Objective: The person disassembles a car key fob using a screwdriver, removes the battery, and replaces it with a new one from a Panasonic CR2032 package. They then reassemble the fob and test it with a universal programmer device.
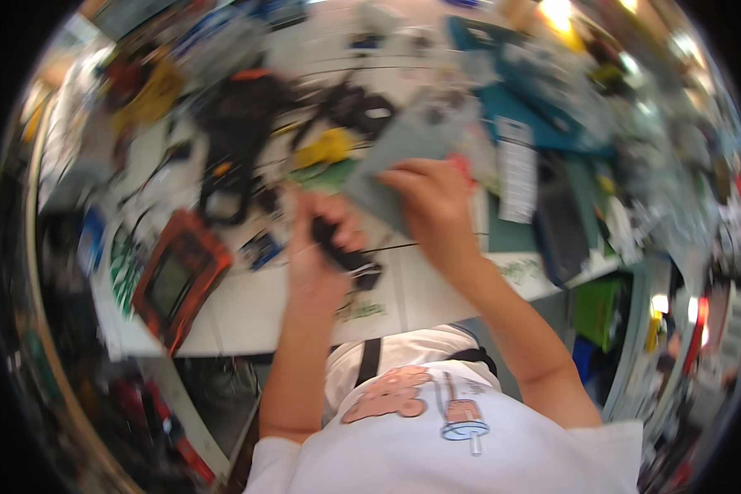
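My left hand (314, 251) is closed around a small black object (342, 251) with a lighter metallic end, just above the front part of the white table. Blur hides what kind of thing it is. To its right, my right hand (435, 210) hovers over or rests on a grey flat mat (379, 169), thumb and fingertips drawn together; whatever they may pinch is hidden. A yellow lumpy thing (325, 146) lies beyond my left hand, on a green piece. Beside my right hand's far side shows a small red thing (459, 167).
An orange-framed meter with a screen (177, 280) lies at the table's left front edge. Black tools (237, 123) clutter the back left. At right are a white printed strip (516, 169), a dark oblong case (561, 218), a teal mat (502, 103) and clear plastic bags (675, 165).
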A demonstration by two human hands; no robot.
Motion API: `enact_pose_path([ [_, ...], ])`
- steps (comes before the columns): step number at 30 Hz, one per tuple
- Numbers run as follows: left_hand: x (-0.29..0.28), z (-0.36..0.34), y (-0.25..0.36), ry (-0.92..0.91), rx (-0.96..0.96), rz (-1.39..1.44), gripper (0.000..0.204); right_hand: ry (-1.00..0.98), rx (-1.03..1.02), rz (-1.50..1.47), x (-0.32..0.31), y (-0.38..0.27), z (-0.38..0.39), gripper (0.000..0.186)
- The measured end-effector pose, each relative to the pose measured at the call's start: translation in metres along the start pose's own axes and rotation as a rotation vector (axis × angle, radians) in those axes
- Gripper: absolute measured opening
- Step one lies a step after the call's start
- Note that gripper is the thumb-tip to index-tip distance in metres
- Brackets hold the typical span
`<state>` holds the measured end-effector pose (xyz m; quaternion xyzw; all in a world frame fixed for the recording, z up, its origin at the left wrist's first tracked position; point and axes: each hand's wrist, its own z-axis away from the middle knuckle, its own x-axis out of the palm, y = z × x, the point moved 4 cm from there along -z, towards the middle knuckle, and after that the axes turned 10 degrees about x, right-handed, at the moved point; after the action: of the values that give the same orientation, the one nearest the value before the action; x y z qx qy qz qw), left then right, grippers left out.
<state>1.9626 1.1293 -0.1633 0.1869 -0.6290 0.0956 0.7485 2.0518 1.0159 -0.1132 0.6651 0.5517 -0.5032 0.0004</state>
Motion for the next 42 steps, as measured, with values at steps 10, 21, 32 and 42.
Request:
enact_pose_path([
  [10, 0.005, -0.003, -0.001, -0.025, -0.083, 0.053, 0.027, 0.258, 0.227, 0.221, -0.108, 0.041, 0.025, 0.023],
  [21, 0.004, -0.009, 0.005, -0.040, -0.095, 0.028, 0.026, 0.101, 0.631, 0.543, -0.214, 0.193, 0.078, 0.013],
  [32, 0.001, -0.014, 0.009, -0.113, -0.094, -0.034, 0.022, -0.019, 0.796, 0.612, -0.220, 0.189, 0.061, 0.021],
  [42, 0.001, -0.015, 0.007, -0.119, -0.096, -0.030, 0.022, -0.144, 0.402, 0.710, -0.188, 0.207, 0.016, 0.032],
])
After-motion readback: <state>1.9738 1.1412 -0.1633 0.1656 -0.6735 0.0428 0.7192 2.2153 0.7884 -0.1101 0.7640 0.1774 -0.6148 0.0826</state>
